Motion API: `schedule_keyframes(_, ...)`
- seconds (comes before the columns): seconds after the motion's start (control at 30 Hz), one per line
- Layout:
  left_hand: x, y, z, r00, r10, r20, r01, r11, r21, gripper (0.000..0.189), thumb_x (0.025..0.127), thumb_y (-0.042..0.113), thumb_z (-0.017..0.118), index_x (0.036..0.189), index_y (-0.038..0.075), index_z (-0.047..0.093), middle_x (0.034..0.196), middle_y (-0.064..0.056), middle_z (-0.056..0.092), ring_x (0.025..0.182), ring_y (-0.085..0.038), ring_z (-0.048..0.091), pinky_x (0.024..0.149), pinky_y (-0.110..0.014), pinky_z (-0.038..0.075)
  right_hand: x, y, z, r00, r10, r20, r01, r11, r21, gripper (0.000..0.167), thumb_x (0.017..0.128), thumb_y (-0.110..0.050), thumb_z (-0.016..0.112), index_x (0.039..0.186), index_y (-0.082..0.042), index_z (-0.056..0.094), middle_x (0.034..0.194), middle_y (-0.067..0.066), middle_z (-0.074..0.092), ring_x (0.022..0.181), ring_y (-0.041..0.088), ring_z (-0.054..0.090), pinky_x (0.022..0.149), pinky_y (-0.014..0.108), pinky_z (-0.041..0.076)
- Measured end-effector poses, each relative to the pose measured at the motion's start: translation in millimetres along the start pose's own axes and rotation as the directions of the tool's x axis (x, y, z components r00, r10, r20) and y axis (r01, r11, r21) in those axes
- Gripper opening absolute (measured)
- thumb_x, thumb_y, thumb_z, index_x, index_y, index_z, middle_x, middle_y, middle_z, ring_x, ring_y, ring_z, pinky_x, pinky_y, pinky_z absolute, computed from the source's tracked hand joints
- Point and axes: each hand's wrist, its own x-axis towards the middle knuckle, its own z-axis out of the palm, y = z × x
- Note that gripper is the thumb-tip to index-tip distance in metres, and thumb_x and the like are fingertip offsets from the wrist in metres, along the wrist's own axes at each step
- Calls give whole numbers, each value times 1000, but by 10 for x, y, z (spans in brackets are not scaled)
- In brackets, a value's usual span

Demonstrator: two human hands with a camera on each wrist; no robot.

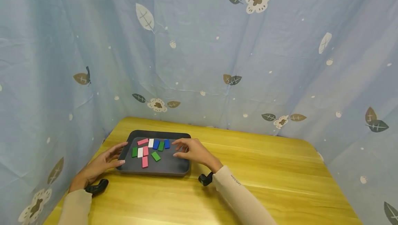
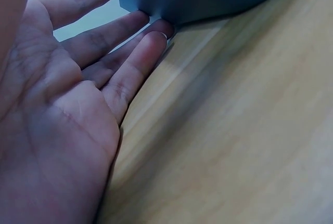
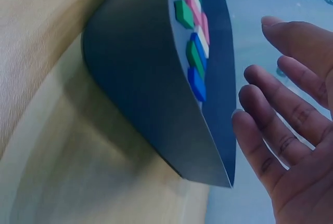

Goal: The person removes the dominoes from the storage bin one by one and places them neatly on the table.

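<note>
Blocks [image 1: 145, 151] in pink, white, green and blue lie in the tray [image 1: 152, 174], between the two hands. Left hand [image 1: 102, 161], fingers nearly straight, touches the tray's left end. Right hand [image 1: 195, 151], fingers loosely bent and holding nothing, hovers over the tray's right end, near a blue block [image 1: 167, 144].

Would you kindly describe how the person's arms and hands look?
The person wears a long beige fabric left sleeve and matching right sleeve, with small dark lettering on the latter, plus a small black left wrist device and similar right wrist device. The left hand and right hand are ungloved.
</note>
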Motion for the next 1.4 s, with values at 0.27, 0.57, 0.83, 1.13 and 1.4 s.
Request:
schedule_keyframes(0.27,8,9,-18,1000,17,2,-17,1000,3,73,102,11,65,164,14,26,163,-24,23,119,-3,53,91,-33,55,145,-43,121,998,6,64,-2,999,-52,49,95,-32,77,138,-11,65,105,-3,73,82,-1,63,74,17,52)
schedule_keyframes(0.57,19,-22,-13,1000,8,10,-8,1000,-3,72,103,10,64,164,14,26,165,-23,20,119,-2,53,91,-34,55,269,-22,279,991,59,117,-48,995,-89,55,91,-31,81,139,-11,64,94,-11,69,78,-4,62,70,15,52)
schedule_keyframes(0.83,34,-36,-35,1000,19,8,-19,1000,7,72,103,11,64,164,17,27,165,-22,20,120,-1,51,91,-34,54,321,12,374,988,103,116,-91,990,-103,54,87,-29,85,136,-11,66,82,-12,65,69,-1,58,67,17,50)
schedule_keyframes(1.13,25,-27,-47,1000,13,-4,-13,999,30,71,103,12,64,164,19,28,164,-21,22,121,-5,50,91,-32,54,421,0,483,985,147,86,-133,981,-143,55,85,-31,87,133,-11,69,76,-15,64,67,-1,57,70,17,48)
schedule_keyframes(1.4,46,-15,-45,1000,10,-1,-10,1000,28,72,103,12,65,164,18,28,164,-21,22,121,-4,50,90,-34,55,506,22,525,978,177,112,-174,984,-37,53,88,-29,85,135,-12,68,77,-13,67,68,1,60,70,18,48)
